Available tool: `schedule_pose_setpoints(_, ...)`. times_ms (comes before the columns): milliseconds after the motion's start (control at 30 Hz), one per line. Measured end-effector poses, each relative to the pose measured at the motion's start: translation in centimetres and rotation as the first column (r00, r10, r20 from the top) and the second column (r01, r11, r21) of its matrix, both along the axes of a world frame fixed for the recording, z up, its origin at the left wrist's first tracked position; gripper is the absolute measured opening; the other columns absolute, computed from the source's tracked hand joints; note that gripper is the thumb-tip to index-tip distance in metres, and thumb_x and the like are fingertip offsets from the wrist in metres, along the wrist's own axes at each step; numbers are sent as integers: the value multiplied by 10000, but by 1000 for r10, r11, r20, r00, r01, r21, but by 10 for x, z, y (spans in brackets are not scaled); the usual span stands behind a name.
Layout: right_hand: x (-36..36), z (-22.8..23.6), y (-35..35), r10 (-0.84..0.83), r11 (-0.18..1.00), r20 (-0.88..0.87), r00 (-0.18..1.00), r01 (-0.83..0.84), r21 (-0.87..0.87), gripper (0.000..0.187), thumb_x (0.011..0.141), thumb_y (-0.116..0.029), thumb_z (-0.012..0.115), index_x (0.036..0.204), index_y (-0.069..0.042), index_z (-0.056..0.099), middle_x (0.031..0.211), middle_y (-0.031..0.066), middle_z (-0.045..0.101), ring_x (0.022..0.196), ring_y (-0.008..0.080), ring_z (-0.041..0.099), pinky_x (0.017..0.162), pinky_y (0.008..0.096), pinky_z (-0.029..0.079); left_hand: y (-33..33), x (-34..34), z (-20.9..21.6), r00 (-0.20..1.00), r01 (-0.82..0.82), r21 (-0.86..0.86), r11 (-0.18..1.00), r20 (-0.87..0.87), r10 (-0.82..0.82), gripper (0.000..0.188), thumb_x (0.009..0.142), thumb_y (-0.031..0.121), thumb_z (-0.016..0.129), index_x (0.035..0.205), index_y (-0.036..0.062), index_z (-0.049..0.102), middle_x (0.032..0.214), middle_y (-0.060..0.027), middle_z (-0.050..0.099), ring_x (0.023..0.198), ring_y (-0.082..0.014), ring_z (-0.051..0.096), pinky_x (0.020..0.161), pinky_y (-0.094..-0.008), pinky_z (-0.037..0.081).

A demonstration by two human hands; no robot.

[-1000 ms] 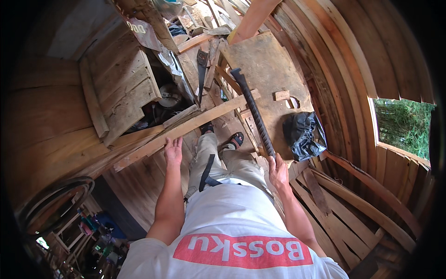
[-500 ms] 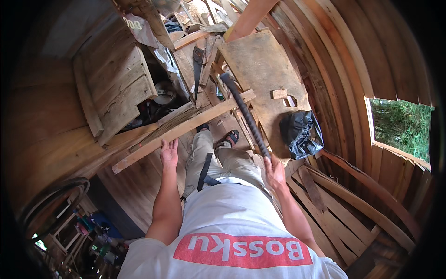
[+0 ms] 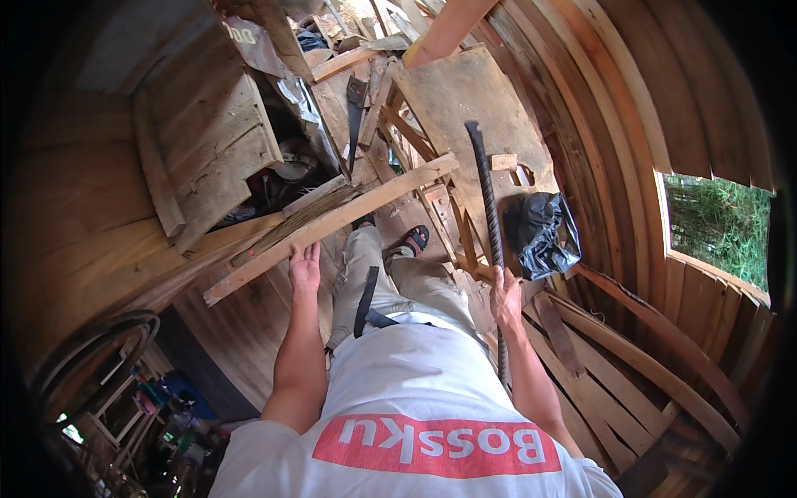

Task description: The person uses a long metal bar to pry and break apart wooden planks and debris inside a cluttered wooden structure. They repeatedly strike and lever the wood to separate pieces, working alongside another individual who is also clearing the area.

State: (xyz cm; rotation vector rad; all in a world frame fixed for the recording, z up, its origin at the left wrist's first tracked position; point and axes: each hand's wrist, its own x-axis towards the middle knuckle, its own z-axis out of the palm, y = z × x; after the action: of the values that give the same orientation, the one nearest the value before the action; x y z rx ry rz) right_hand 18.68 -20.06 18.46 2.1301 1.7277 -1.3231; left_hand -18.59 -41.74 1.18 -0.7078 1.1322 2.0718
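Observation:
My right hand (image 3: pixel 505 296) is wrapped round a long, dark, twisted metal bar (image 3: pixel 487 183), which stands nearly lengthwise to my view, its upper end over a wooden bench top and its lower end beside my right forearm. To the left, a pale wooden plank (image 3: pixel 349 218) runs slantwise in front of me. My left hand (image 3: pixel 305 267) has its palm up and fingers stretched out against the plank's near edge. Whether it bears any of the plank's weight I cannot tell.
Ahead on the right is the worn bench top (image 3: pixel 452 91) with a small wood block (image 3: pixel 502 162) and a black plastic bag (image 3: pixel 544 236). A handsaw (image 3: pixel 355 104) lies beyond the plank. A wooden cabinet (image 3: pixel 207 158) stands left; loose boards (image 3: pixel 606 373) lie right.
The bar's upper end has swung to the right, off the plank's end and over the bench top. My right hand has shifted slightly right. My left hand stays at the plank.

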Motion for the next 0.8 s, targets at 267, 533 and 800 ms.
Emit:
schedule_pose_setpoints(267,-7,6,-19,59,993,-73,996,-51,108,400,995,-382,430,987,8,522,817,307,588,811,487,582,705,531,421,12,-4,10,999,19,-15,1000,-25,-19,451,1005,267,486,1361,4,398,1398,-153,435,1345,-319,372,1132,-485,355)
schedule_pose_setpoints(533,10,-34,-32,7,999,99,995,-3,-41,501,990,-461,399,960,17,543,897,316,611,925,492,578,791,543,424,10,-6,18,1000,24,-58,998,-5,-24,461,1009,264,477,1377,6,376,1419,-158,403,1366,-314,339,1129,-497,354)
schedule_pose_setpoints(800,-9,11,-22,54,994,-41,998,-50,93,407,993,-386,432,958,11,513,837,319,591,878,512,561,743,546,419,7,-8,16,1000,17,17,1000,-15,-16,447,1004,254,490,1349,-17,405,1416,-161,402,1369,-313,331,1134,-490,350)
